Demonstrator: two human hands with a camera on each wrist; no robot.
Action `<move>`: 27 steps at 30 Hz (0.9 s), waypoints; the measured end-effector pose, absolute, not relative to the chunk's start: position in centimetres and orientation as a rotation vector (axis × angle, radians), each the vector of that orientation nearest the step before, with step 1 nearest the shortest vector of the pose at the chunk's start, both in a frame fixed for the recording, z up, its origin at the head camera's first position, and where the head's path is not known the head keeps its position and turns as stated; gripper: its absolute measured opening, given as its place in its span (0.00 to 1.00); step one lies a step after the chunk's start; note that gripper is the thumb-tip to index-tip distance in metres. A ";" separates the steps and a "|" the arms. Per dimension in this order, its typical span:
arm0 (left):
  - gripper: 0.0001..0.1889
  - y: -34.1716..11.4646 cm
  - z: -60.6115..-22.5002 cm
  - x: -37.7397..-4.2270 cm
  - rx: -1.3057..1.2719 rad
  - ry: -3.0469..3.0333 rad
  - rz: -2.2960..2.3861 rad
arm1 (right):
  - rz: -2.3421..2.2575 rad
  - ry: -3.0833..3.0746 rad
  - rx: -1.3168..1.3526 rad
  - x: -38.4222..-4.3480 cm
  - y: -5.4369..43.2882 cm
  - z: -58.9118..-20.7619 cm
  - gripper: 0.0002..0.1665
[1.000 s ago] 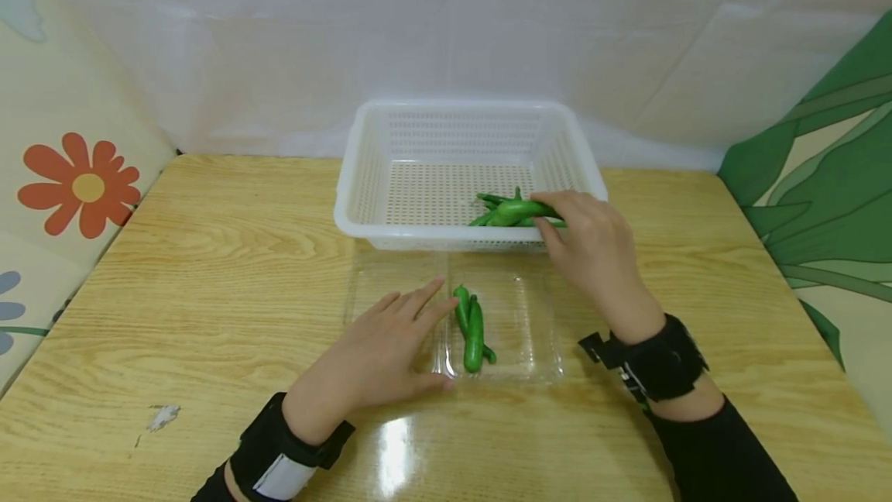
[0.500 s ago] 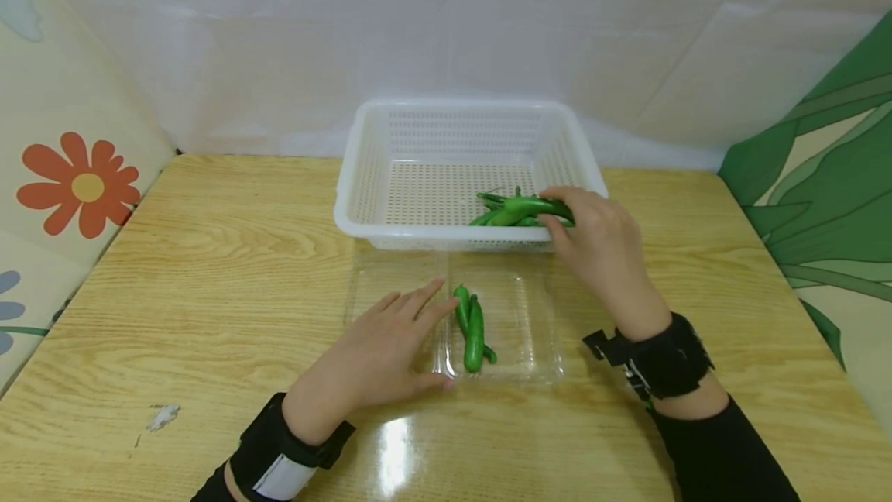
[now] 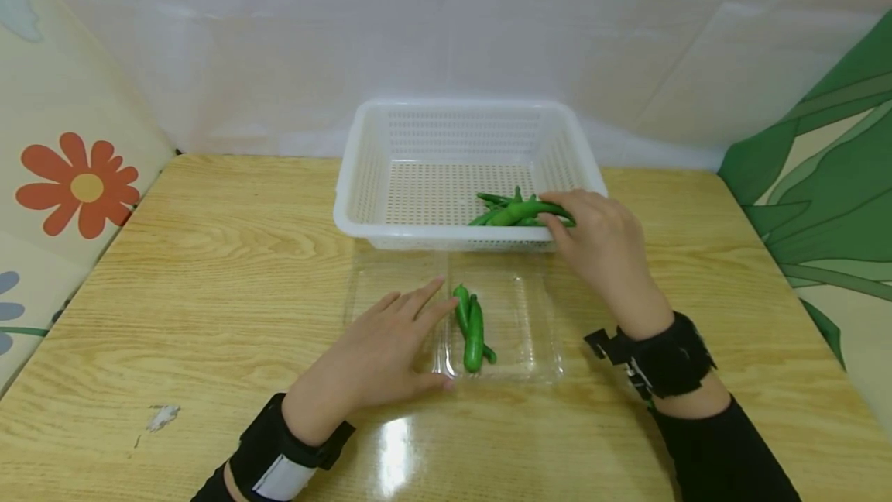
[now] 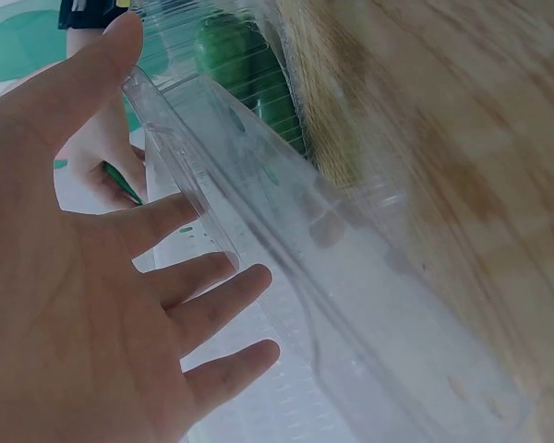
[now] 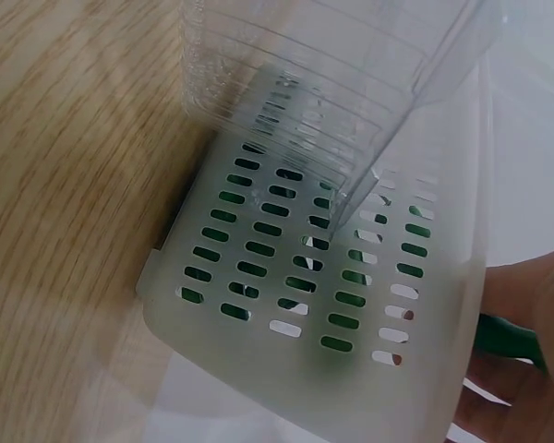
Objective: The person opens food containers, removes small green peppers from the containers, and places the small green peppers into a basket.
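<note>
In the head view my right hand reaches over the near right corner of a white slotted basket, thumb and fingers pinching the curved end of a green pepper. Several more peppers lie under it there. The right wrist view shows a bit of the pepper between the fingers, behind the basket wall. My left hand spreads its fingers over the left part of a clear plastic box. Its thumb and fingers lie along the box's edge in the left wrist view. Green peppers lie crossed inside the box's right half.
The basket stands just behind the clear box on a wood-grain table. A white sheet hangs at the back. Printed panels with a red flower and green leaves flank the table.
My right hand has shifted slightly to the right, the pepper's end still between its fingers. My left hand and the peppers in the clear box stay put.
</note>
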State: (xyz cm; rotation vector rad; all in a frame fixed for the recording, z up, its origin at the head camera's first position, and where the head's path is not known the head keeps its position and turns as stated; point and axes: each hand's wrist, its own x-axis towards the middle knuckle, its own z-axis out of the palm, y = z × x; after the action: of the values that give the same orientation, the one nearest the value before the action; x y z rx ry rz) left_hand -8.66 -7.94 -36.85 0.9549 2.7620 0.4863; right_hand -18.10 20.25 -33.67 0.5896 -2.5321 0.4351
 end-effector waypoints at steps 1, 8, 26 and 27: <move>0.51 -7.9 -36.8 -8.7 0.954 2.761 0.487 | 0.435 -2.530 0.592 -18.1 20.3 -33.7 0.16; 0.51 -7.9 -36.8 -8.6 0.951 2.761 0.487 | 0.424 -2.508 0.609 -18.1 20.3 -33.8 0.16; 0.51 -7.9 -36.9 -8.6 0.951 2.761 0.490 | 0.495 -2.479 0.624 -18.1 20.4 -33.6 0.13; 0.51 -7.9 -36.9 -8.6 0.951 2.760 0.490 | 0.508 -2.478 0.635 -18.1 20.5 -33.6 0.13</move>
State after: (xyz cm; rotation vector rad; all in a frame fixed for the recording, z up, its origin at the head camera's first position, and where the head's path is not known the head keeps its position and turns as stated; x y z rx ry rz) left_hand -8.62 -7.91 -36.86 0.9511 2.7605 0.4901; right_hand -18.11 20.46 -33.59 0.6352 -2.4776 0.5080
